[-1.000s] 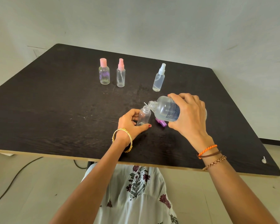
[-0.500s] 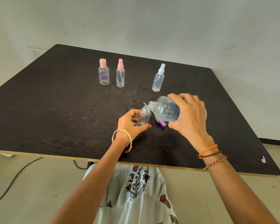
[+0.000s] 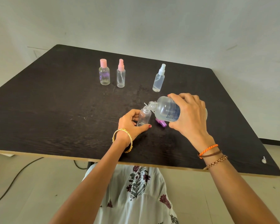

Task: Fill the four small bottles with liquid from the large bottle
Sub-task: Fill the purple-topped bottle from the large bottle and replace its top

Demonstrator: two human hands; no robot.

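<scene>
Still, little has moved in the last second: my right hand (image 3: 190, 116) keeps its fingers wrapped round the large bottle (image 3: 166, 109), tipped almost flat with its open neck just over the mouth of the uncapped small bottle (image 3: 144, 117), and my left hand (image 3: 131, 122) still cups that small bottle upright near the middle of the tabletop (image 3: 55, 110), toward its near edge. The tilt and the two mouths sit as they did a moment ago, so I judge the pour is under way or about to begin; I cannot tell from here whether liquid is running, and the small bottle looks close to empty. Its purple cap (image 3: 161, 123) lies on the tabletop just behind it, under the large bottle. Toward the far edge stand the other three: a pink-capped bottle (image 3: 104, 73), a pink spray bottle (image 3: 121, 74) just beside it, and a white spray bottle (image 3: 159, 78) set apart to the right, all closed. By my reckoning the filling has hardly started, with steady aim over that narrow neck the thing to watch.
</scene>
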